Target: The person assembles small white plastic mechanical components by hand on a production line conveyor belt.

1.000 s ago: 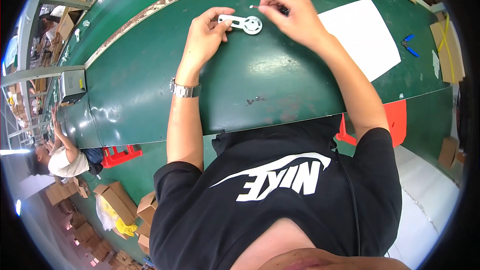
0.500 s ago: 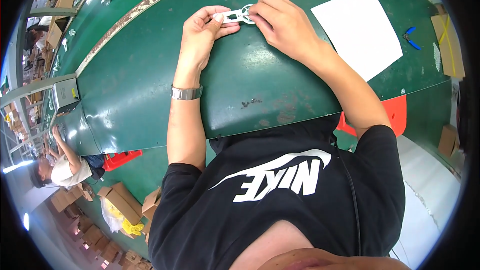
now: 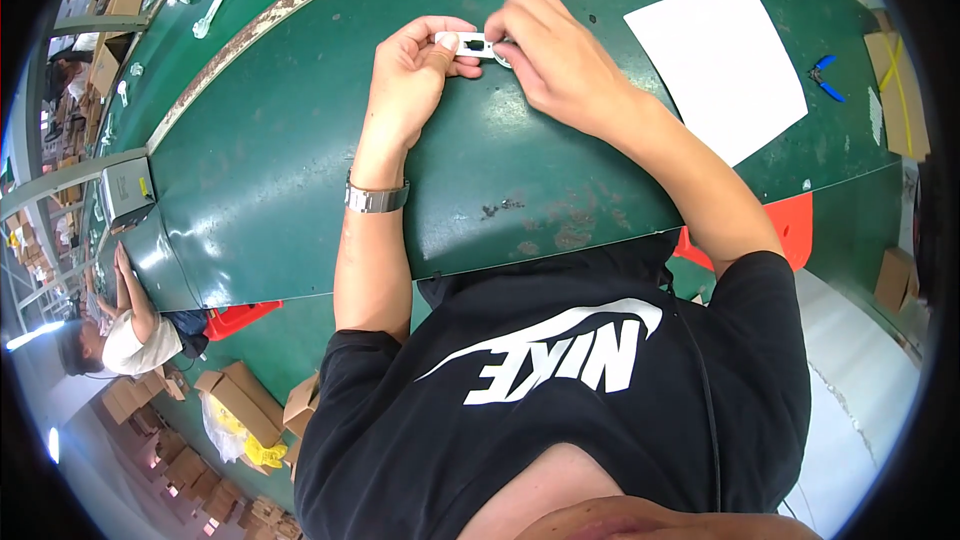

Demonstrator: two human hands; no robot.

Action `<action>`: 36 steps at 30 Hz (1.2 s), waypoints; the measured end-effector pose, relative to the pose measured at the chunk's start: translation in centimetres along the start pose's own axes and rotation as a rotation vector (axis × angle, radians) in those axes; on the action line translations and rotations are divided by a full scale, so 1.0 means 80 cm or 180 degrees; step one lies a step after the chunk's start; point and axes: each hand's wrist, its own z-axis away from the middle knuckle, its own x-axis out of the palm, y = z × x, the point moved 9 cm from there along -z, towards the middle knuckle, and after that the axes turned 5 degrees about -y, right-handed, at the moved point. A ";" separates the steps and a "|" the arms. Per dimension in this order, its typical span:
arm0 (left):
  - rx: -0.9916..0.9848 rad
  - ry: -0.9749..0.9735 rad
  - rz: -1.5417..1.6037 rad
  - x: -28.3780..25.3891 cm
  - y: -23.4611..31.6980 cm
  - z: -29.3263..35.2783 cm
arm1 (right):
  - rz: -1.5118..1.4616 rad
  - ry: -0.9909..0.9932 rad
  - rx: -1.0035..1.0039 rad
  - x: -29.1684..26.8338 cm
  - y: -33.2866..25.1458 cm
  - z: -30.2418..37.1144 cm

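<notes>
A white plastic part (image 3: 488, 47), a flat slotted bar with a round ring at its right end, is held between my hands above the green bench. My left hand (image 3: 410, 80) pinches the bar's left end between thumb and fingers, with a metal watch on that wrist. At the other end, my right hand (image 3: 565, 65) has its fingers closed on the part beside the ring. Those fingers cover much of the ring, so any small piece under them is hidden. A dark opening shows in the middle of the bar.
Right of my hands lie a white sheet (image 3: 725, 70) and blue-handled pliers (image 3: 825, 78). Beyond a worn ledge (image 3: 240, 50), similar white parts (image 3: 208, 18) sit on a green strip. A grey box (image 3: 130, 190) stands left; a co-worker (image 3: 135, 340) sits beyond.
The white part and both hands have shifted slightly toward me. My right fingers now cover more of the ring. On the far-left strip a white part has moved nearer, and the co-worker's arm has shifted.
</notes>
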 end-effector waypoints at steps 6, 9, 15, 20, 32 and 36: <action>0.0181 0.0539 -0.0351 -0.002 0.008 0.008 | -0.0578 0.0133 0.0519 -0.003 0.023 0.009; 0.0307 0.0740 -0.0420 -0.010 0.009 0.012 | -0.0662 -0.0013 0.0809 -0.004 0.032 0.009; 0.0336 0.0873 -0.0505 -0.008 0.021 0.020 | -0.0405 0.0000 0.0507 -0.016 0.019 0.002; 0.0369 0.0917 -0.0451 -0.006 0.024 0.024 | -0.0621 -0.0125 0.0418 0.000 0.012 0.003; 0.0295 0.0934 -0.0660 0.001 0.027 0.029 | 0.0308 -0.0427 0.0224 -0.001 0.009 0.000; 0.0197 0.0931 -0.0756 -0.001 0.026 0.028 | 0.0716 -0.0146 -0.0158 -0.008 -0.003 -0.003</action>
